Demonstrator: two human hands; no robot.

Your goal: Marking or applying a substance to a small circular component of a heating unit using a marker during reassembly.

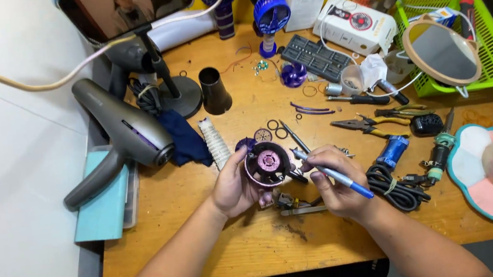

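My left hand (235, 188) grips a small round fan housing (267, 162), black with a purple hub, just above the wooden table (222, 257). My right hand (333, 181) holds a blue-handled screwdriver (331, 173), its metal tip pointing at the housing's right edge. Small metal parts (293, 204) lie on the table under both hands. A thin rod (292, 135) and loose rings (276, 128) lie just beyond the housing.
A grey hair dryer (127, 133) lies at the left. A black cone (214, 91), a bit tray (315, 57), pliers (367, 124), a coiled black cable (395, 187), a round mirror (442, 52) and a green basket (492, 39) crowd the back and right.
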